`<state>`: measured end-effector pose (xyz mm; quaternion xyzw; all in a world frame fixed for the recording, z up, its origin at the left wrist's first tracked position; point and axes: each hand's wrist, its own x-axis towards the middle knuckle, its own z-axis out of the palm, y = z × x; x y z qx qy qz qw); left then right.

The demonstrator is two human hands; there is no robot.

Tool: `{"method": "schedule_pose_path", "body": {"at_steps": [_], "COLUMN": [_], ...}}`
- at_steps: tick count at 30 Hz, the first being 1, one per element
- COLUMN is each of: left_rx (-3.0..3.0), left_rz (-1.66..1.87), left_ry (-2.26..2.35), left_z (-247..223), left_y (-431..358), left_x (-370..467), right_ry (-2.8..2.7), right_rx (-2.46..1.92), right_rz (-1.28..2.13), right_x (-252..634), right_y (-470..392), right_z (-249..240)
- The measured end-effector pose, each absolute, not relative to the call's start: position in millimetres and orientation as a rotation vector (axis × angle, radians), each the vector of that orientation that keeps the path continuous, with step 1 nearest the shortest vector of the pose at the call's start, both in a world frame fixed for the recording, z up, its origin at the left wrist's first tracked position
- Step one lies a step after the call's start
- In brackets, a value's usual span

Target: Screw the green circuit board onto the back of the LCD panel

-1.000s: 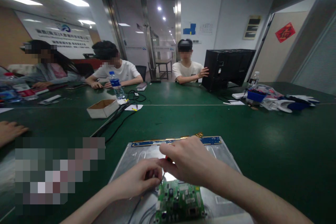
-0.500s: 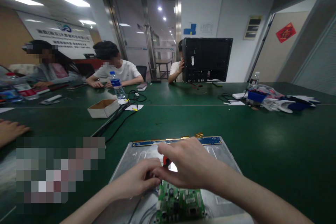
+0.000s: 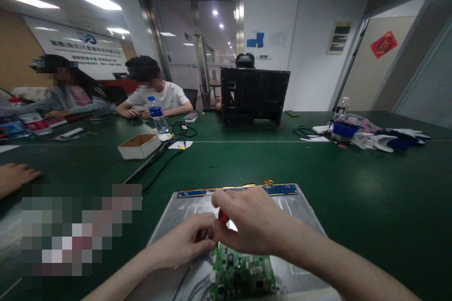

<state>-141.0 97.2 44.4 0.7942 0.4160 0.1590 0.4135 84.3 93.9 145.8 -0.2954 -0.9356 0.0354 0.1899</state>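
A metal-backed display panel [image 3: 303,240] lies flat in front of me, with a narrow blue circuit strip [image 3: 286,190] along its far edge. On its near part sits a green circuit board [image 3: 243,270] with cables to its left. My right hand [image 3: 250,218] is closed around the red-and-black handle of a screwdriver [image 3: 222,216], above the board's far left corner. Fingers pinched, my left hand [image 3: 187,240] meets the right hand's fingertips there. What the left fingers hold is hidden, and so is the screwdriver's tip.
An open cardboard box [image 3: 139,146], black cables and a water bottle [image 3: 157,115] stand beyond on the left. Across the table a person is behind a black frame [image 3: 256,96]. Far right lie a blue tray [image 3: 345,130] and gloves. Another person's hand [image 3: 17,178] rests at left.
Across the table, the black frame has moved left and down, its lower edge now nearer. My hands stay in nearly the same place; the right fingers have shifted slightly around the screwdriver.
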Motion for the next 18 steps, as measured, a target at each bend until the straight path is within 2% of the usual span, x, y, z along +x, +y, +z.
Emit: {"method": "schedule_pose_path", "body": {"at_steps": [18], "left_rx": [2.004], "left_rz": [0.442], "left_ry": [1.074], "left_z": [55], "left_y": [96], "left_x": [-136], "right_ry": [-2.653], "right_rx": [-0.845], "right_rz": [0.037], "right_x": [85], "right_y": [96], "right_z": [148]}}
